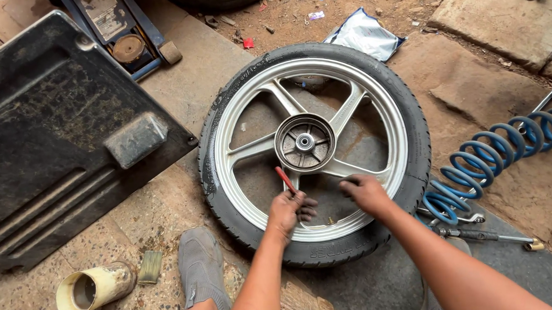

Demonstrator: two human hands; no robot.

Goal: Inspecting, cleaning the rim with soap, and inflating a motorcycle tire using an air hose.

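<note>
Silver wheel (313, 148) in its black tyre (411, 124) lies flat on the ground before me. My left hand (288, 210) grips a red-handled tool (285, 179); my right hand (366, 192) curls loosely over the rim, beside a blue coiled hose (499, 151).

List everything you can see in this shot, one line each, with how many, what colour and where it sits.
Wheel: one, silver five-spoke rim in a black tyre, flat on the ground, centre.
Tool: one, red handle, in the left hand over the rim.
Panel: one, black, left.
Floor jack: one, blue, top left.
Air hose: one, blue coil, right.
Wrenches: a few, metal, right of the tyre.
Can: one, cream, on its side, bottom left.
Bag: one, silver-white, top.
Shoe: one, grey, bottom centre.
Left hand: gripping the tool.
Right hand: on the rim's lower edge.
</note>
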